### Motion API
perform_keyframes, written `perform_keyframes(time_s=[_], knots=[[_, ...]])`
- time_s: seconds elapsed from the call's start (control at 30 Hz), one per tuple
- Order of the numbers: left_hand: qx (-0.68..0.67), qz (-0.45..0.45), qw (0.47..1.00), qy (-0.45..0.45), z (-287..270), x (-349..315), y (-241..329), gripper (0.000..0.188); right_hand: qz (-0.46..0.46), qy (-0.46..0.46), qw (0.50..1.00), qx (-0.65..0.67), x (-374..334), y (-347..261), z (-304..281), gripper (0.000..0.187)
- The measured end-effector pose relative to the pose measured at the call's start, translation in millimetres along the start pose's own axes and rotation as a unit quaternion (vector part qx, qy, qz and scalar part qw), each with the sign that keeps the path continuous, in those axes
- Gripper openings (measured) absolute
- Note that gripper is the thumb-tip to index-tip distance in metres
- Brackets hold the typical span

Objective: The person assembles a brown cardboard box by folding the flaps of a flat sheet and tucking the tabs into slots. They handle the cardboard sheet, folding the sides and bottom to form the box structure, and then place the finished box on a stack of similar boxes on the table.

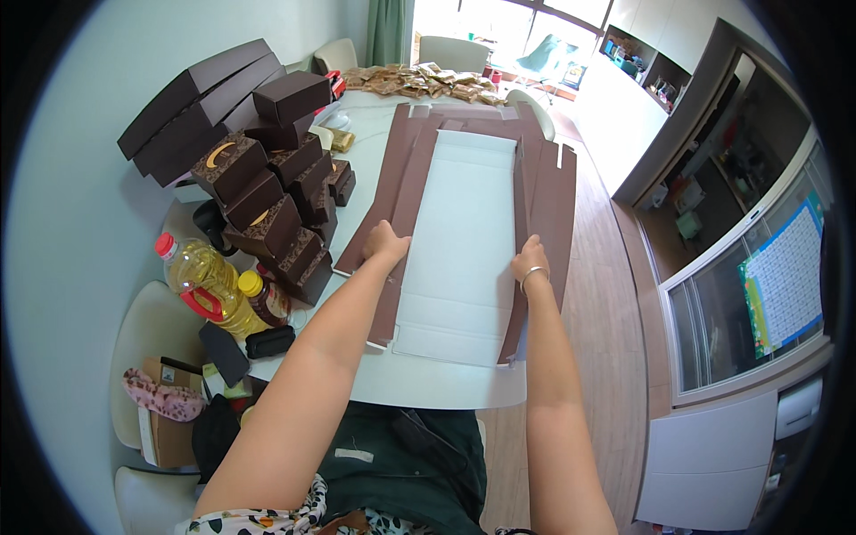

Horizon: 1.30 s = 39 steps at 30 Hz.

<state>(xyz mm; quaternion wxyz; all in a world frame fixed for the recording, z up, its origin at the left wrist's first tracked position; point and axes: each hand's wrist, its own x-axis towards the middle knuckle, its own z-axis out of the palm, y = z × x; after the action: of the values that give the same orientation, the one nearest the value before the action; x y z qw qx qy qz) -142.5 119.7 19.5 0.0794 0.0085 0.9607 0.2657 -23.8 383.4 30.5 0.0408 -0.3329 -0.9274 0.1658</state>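
A long cardboard box blank (459,232) lies before me on the table, white inside, with brown side flaps raised along both long edges. My left hand (385,245) is closed on its left flap, the thumb side toward the white panel. On the opposite edge, my right hand (532,260), with a bracelet at the wrist, is closed round the right flap. Beneath and beyond the blank are more flat brown cardboard sheets (557,192), partly covered by it.
Several finished dark brown boxes (234,165) are piled at the left. Nearer stand an oil bottle (209,285) and a yellow-capped bottle (265,299), beside a black case (269,341). Small golden packets (419,82) cover the table's far end. Chairs (147,357) line the left side.
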Motion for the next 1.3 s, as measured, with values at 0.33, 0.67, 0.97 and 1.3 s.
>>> perform_keyframes(time_s=[0.33,0.67,0.97,1.3], knots=[[0.102,0.059,0.993,0.000,-0.7,-16.3,39.0,0.040,0.008,-0.002,1.000,-0.015,-5.8,-8.0,-2.5,0.040],[0.089,0.071,0.993,0.014,9.1,-13.3,42.2,0.048,-0.012,-0.025,1.000,0.000,-2.2,3.0,-13.9,0.038],[0.097,0.105,0.990,0.018,9.0,-14.8,37.6,0.055,-0.009,0.015,0.999,-0.032,-13.9,-2.0,-8.1,0.043],[0.105,0.125,0.986,0.027,6.5,-27.1,34.5,0.088,-0.011,-0.040,0.995,-0.093,-39.4,-8.9,-13.5,0.076]])
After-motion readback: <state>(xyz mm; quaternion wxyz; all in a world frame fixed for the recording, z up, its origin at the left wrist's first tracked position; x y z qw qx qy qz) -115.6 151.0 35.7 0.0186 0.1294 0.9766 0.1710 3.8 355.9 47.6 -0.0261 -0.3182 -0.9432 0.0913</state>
